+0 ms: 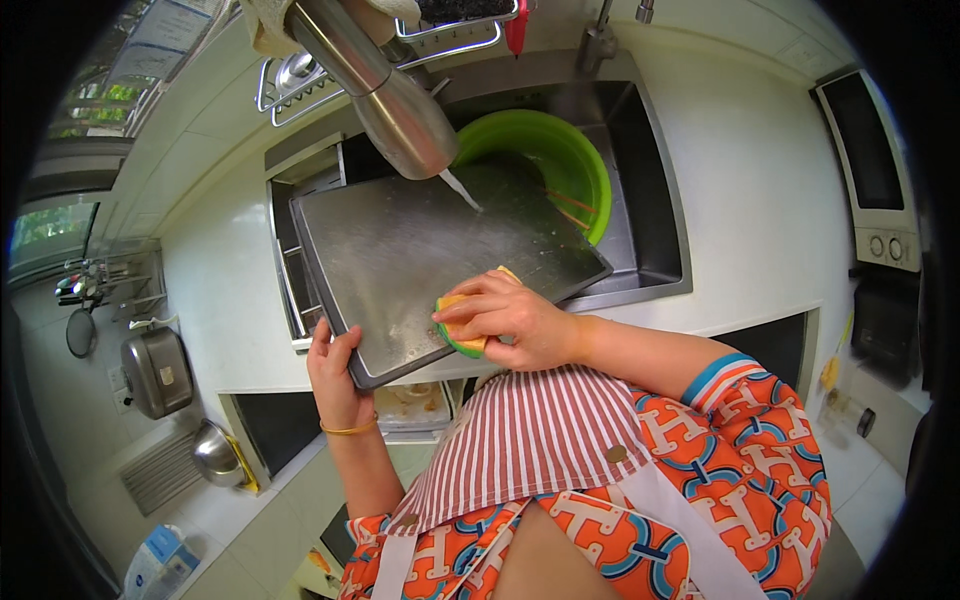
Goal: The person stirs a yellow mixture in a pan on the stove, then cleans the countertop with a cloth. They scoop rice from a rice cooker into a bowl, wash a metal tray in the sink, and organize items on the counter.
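Observation:
My left hand grips the near left corner of a flat dark board with a grey metallic face, its thumb on top. A yellow and green sponge is in my right hand, pressed against the board's near edge. The board lies tilted across the sink, with its far right part over a green plastic basin. From a brushed steel faucet a thin stream of water falls onto the board's wet surface. Two thin sticks show inside the basin, partly hidden by the board.
The steel sink sits in a white countertop. Behind the faucet is a wire rack. A drying rack section lies at the sink's left. A microwave stands at right; a steel bowl is at lower left.

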A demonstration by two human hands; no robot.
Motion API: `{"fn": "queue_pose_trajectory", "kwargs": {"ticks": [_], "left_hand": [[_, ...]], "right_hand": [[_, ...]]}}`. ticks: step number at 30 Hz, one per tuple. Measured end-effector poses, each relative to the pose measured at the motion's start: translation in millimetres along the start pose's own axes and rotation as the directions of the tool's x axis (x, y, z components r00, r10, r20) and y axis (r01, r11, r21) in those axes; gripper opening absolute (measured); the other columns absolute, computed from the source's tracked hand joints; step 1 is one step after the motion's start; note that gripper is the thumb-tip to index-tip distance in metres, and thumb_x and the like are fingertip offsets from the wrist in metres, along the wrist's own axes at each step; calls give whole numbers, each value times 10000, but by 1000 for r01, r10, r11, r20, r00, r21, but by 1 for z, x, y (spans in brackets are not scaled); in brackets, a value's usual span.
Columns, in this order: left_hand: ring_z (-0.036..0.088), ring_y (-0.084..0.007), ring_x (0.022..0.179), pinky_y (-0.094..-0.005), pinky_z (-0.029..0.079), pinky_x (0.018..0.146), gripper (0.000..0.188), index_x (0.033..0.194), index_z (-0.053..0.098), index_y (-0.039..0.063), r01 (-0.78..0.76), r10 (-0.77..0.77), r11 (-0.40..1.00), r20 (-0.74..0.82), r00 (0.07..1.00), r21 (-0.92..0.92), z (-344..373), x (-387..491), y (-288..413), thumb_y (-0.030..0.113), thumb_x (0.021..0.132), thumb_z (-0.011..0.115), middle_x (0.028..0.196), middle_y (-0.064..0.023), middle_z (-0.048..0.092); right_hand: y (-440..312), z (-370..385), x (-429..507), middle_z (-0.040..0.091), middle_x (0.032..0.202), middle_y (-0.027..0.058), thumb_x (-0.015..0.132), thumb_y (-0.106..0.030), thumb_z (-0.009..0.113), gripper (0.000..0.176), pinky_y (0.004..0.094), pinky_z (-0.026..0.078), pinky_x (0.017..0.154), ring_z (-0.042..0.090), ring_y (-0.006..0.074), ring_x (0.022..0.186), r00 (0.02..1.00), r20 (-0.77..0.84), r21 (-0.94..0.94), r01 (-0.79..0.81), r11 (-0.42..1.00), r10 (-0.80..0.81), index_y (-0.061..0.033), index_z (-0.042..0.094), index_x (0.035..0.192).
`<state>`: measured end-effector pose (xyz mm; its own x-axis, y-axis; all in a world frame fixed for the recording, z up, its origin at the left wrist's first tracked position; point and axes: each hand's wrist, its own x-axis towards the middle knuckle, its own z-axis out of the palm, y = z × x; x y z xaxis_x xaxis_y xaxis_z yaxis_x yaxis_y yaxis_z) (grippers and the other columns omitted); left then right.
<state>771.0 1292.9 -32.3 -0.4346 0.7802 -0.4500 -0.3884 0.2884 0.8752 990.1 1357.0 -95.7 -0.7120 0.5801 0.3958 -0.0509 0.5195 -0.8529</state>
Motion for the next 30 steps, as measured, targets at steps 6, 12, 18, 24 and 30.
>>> {"fn": "queue_pose_trajectory", "kwargs": {"ticks": [6, 12, 18, 24, 30], "left_hand": [[557, -117, 715, -224, 458, 640, 257, 995, 499, -15, -14, 12, 997, -19, 1000, -69, 2, -1, -3, -44, 740, 505, 859, -65, 577], [547, -90, 656, -201, 444, 588, 269, 1009, 495, -16, -14, 14, 998, -11, 1000, -68, 6, -3, -2, -41, 741, 497, 814, -53, 581], [560, -96, 683, -207, 460, 608, 284, 1015, 493, -23, 7, -7, 995, -3, 1000, -104, 8, -5, -4, -51, 732, 495, 830, -59, 584], [570, -118, 719, -221, 473, 651, 305, 1030, 497, -36, 18, -16, 995, 13, 1000, -94, -2, -3, -11, -50, 727, 473, 874, -75, 584], [573, -120, 723, -222, 476, 656, 303, 1029, 501, -37, 27, -25, 993, 21, 999, -112, -3, -4, -12, -39, 727, 474, 879, -78, 585]], "right_hand": [[51, -35, -53, 605, 1013, 30, 666, -50, 567, 77, 365, 338, 837, 511, 238, 987, 985, -58, -244, -172, 955, 162, -65, 577, 741], [68, -65, -51, 621, 946, 108, 674, -27, 553, 131, 366, 437, 809, 563, 280, 905, 939, -249, -278, -305, 911, 238, -36, 634, 776], [-10, 2, 17, 477, 1182, 150, 653, -39, 514, 424, 409, 334, 930, 433, 319, 1079, 997, 77, -104, -20, 994, 28, -44, 535, 1077], [8, 17, 10, 406, 1254, 122, 793, -174, 485, 404, 420, 328, 879, 391, 316, 1079, 990, 45, -368, -107, 924, 133, -126, 462, 1193], [108, -26, -29, 417, 1252, 131, 813, -203, 478, 379, 418, 338, 894, 423, 327, 1040, 881, -189, -466, -470, 750, 434, -127, 487, 1183]]}}
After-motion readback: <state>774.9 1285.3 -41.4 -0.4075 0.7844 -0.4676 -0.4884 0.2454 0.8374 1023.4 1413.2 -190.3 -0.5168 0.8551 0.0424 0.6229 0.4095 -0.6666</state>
